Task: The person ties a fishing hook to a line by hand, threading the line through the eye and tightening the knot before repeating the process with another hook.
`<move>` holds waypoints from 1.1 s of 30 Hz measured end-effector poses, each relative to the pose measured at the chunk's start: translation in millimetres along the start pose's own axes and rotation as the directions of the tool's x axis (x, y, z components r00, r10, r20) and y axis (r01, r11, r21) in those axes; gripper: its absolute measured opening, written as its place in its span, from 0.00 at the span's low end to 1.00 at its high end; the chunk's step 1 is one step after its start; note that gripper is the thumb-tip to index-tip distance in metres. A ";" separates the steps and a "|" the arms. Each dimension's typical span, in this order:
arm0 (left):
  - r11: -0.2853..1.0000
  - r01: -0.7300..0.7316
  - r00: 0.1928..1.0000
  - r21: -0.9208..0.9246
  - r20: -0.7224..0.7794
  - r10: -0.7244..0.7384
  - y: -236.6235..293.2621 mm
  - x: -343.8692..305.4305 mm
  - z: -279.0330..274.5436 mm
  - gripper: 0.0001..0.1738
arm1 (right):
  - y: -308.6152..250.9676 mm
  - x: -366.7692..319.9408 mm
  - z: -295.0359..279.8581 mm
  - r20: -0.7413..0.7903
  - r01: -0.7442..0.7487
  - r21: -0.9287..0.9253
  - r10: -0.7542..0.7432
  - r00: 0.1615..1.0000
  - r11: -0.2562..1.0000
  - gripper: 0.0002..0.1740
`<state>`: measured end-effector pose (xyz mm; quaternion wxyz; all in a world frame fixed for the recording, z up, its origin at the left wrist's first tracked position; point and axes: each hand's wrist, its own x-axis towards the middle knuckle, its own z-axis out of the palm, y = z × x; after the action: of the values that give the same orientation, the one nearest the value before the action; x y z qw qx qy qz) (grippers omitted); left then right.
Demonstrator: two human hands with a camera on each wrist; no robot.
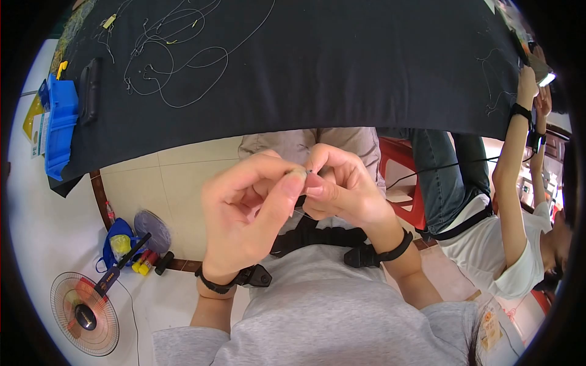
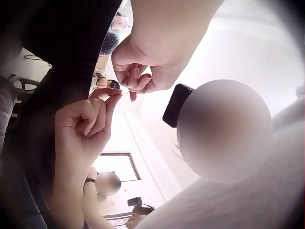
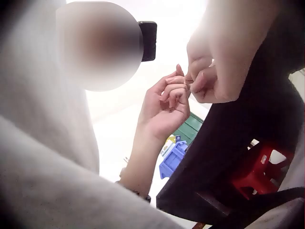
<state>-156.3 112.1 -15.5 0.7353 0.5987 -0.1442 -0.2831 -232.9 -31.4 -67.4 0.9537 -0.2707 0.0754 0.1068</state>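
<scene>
Both hands meet in front of the grey shirt, below the table's near edge. My left hand (image 1: 244,204) pinches between thumb and forefinger, and my right hand (image 1: 348,192) does the same, fingertips almost against each other. A thin line (image 2: 125,92) spans the small gap between them in the left wrist view. A tiny dark bit (image 1: 311,172) shows at the right fingertips; I cannot tell what it is. Most of what they hold is hidden by the thumbs. The other fingers of both hands are curled in.
Loops of thin line (image 1: 173,105) with small fittings lie on the black-covered table (image 1: 366,67). A blue plastic bin (image 1: 60,125) and a dark case (image 1: 90,91) are at its left. A fan (image 1: 84,313) stands lower left. Another person (image 1: 488,244) sits at the right near a red stool (image 1: 403,177).
</scene>
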 end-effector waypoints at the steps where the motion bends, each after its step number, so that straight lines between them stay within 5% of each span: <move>1: 1.000 -0.003 1.000 0.006 -0.013 0.003 -1.0 0.4 -0.2 0.04 | 0.7 -1.6 1.8 -0.016 0.005 0.002 -0.005 1.000 1.000 0.03; 4: 0.999 -0.007 0.998 0.037 -0.061 0.010 -2.8 1.5 1.7 0.03 | 0.6 -10.0 4.2 -0.124 0.080 -0.233 -0.111 0.986 0.969 0.02; 7: 0.994 -0.011 0.995 0.112 -0.098 0.022 -1.2 2.7 2.2 0.03 | -4.9 -14.4 10.8 -0.124 0.186 -0.584 -0.314 0.941 0.790 0.03; 10: 0.978 -0.050 0.994 0.204 -0.085 0.068 -3.4 3.0 1.5 0.03 | -9.7 -18.1 17.8 -0.069 0.240 -0.749 -0.434 0.898 0.617 0.04; 25: 0.949 -0.117 0.987 0.294 -0.076 0.145 -11.5 5.1 6.0 0.05 | -18.9 -20.1 32.5 0.116 0.258 -0.932 -0.461 0.880 0.257 0.08; 33: 0.940 -0.179 0.978 0.290 -0.054 0.203 -13.8 5.9 5.6 0.05 | -21.9 -16.8 47.5 0.278 0.315 -0.948 -0.626 0.729 -0.054 0.10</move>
<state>-158.0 102.4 -28.1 0.6714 0.6921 -0.2100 -0.1616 -239.6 -27.1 -13.0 0.5011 -0.8303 0.0053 -0.2440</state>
